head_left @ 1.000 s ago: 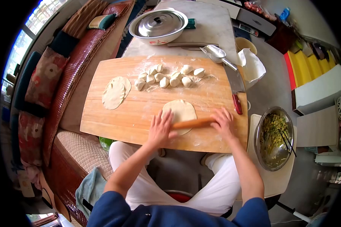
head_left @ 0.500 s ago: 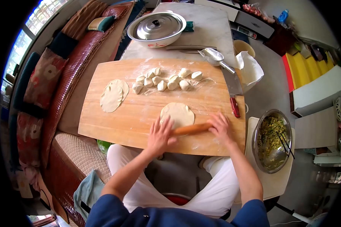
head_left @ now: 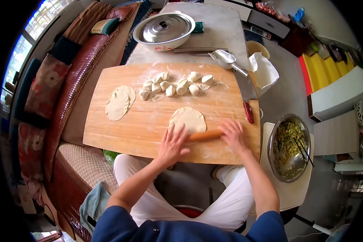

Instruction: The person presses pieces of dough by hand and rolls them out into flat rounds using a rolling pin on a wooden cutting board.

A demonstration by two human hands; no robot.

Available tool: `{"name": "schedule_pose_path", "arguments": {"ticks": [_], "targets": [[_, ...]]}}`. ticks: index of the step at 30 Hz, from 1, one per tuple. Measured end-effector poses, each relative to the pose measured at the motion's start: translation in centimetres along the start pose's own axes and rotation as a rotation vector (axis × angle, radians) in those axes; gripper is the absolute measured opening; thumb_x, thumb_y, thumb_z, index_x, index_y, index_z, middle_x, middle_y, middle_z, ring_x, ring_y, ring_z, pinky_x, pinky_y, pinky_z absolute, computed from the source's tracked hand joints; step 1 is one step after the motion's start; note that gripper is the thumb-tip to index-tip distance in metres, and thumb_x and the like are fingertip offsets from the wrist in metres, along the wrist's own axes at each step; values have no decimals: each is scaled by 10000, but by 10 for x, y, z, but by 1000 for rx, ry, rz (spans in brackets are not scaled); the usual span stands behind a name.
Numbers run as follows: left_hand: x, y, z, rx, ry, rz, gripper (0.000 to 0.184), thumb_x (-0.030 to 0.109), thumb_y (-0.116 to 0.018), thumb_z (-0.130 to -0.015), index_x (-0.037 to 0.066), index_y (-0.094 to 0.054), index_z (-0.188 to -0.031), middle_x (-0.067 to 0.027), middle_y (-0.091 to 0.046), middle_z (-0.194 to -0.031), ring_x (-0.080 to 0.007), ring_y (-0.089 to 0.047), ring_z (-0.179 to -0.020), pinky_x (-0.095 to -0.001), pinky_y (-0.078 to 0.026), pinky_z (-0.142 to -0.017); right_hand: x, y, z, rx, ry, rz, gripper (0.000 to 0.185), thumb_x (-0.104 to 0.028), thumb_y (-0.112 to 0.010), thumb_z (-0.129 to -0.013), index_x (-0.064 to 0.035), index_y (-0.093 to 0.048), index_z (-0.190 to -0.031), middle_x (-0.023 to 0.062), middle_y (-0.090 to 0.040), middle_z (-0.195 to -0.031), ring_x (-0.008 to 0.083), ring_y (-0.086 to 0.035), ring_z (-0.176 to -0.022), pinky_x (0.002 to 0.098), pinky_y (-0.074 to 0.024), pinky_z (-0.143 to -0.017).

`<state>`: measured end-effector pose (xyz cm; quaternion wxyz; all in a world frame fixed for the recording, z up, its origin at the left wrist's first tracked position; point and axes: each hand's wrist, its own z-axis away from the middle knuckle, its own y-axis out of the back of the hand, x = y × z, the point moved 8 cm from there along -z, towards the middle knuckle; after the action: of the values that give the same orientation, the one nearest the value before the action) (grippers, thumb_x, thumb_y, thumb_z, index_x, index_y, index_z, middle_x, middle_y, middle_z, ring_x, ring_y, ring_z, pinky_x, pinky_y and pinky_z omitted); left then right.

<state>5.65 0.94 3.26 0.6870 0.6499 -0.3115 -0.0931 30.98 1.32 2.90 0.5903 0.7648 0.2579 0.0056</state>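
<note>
A wooden rolling pin [head_left: 205, 135] lies across the lower edge of a round flat dough wrapper [head_left: 188, 118] on the wooden board [head_left: 121, 137]. My right hand [head_left: 233, 135], slightly blurred, curls over the pin's right end. At the pin's left end is my left hand [head_left: 173, 143], fingers spread over the dough's lower left edge; whether the pin's tip sits under the palm is hidden. Several floured dough pieces [head_left: 170, 90] are grouped farther back on the board. To their left, rolled wrappers [head_left: 120, 103] overlap each other.
A knife with a red handle [head_left: 249, 112] rests at the board's right edge, near a metal scoop [head_left: 225, 57]. Behind the board stands a lidded basin [head_left: 164, 30]. On the right, a steel bowl [head_left: 272, 161] holds chopped filling and chopsticks.
The rolling pin and my right hand have shifted slightly up, toward the dough's middle. My left hand stays in nearly the same place. The view has tilted a little.
</note>
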Motion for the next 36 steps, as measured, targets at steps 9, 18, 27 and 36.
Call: {"name": "schedule_pose_path", "arguments": {"ticks": [9, 18, 27, 36], "targets": [[-57, 5, -54, 359, 444, 114, 656, 411, -580, -971, 98, -379, -1511, -150, -309, -1599, -354, -239, -1490, -466, -208, -1215, 46, 14, 41, 310, -409, -242, 332, -115, -688, -850, -14, -616, -1158, 186, -640, -1083, 384, -576, -1047, 467, -465, -901], [-16, -12, -68, -40, -128, -86, 761, 464, -642, -887, 152, -362, -1522, -61, -293, -1615, -351, -184, -1512, -517, -153, -1223, 43, 12, 40, 260, -241, -241, 368, -155, -740, -833, 12, -628, -1140, 170, -649, -1066, 374, -589, -1032, 446, -483, -880], [-50, -2, 29, 100, 177, 14, 816, 385, -670, -856, 108, -319, -1538, -103, -290, -1608, -384, -201, -1496, -570, -165, -1196, -25, 1, -18, -124, -34, -81, 393, -198, -772, -787, -169, -682, -1168, 44, -639, -1146, 249, -564, -1132, 424, -412, -986], [-11, 9, 49, -56, -4, 45, 888, 499, -669, -850, 91, -297, -1546, -101, -275, -1616, -354, -200, -1504, -520, -190, -1206, -49, 8, 18, -19, -39, -27, 497, -167, -811, -713, -204, -669, -1188, 31, -613, -1159, 234, -569, -1100, 407, -428, -971]]}}
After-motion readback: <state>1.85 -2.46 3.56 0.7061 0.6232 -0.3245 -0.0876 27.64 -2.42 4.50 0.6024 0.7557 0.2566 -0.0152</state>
